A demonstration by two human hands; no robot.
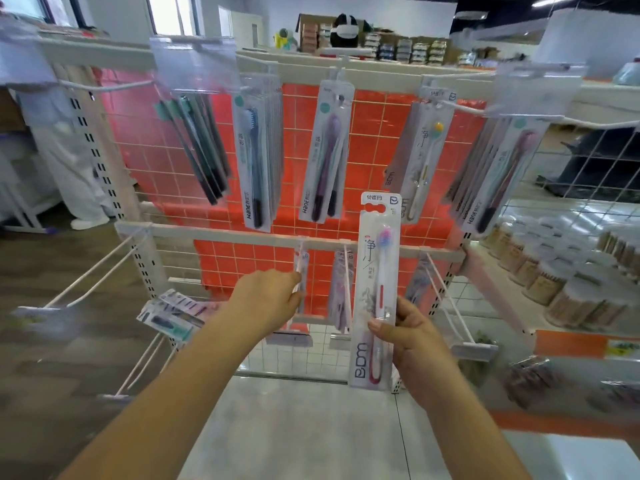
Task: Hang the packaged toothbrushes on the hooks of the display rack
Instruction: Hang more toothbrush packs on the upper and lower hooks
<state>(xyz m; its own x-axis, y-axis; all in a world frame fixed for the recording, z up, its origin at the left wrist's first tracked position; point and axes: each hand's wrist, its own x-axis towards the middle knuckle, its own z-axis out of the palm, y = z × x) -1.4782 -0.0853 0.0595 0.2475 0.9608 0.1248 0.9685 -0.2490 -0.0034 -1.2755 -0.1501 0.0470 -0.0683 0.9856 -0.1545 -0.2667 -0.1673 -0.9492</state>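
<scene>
My right hand (412, 344) pinches a packaged toothbrush (375, 271) with a red and white handle, held upright in front of the display rack (221, 233). My left hand (268, 301) reaches to a lower-row hook (300, 268) and holds the pack hanging on it. Upper-row hooks carry several packs: dark brushes (197, 147), a blue one (254, 161), a purple one (325, 157), a yellow-headed one (424, 157) and a pink one (502, 174). Another lower hook holds packs (341, 289).
Bare white hooks (93, 271) jut out at the lower left, and one (446, 296) at the lower right. Loose packs (169, 313) lie to the left. Jars (568, 271) fill a shelf on the right. A person in white (69, 161) stands behind the rack.
</scene>
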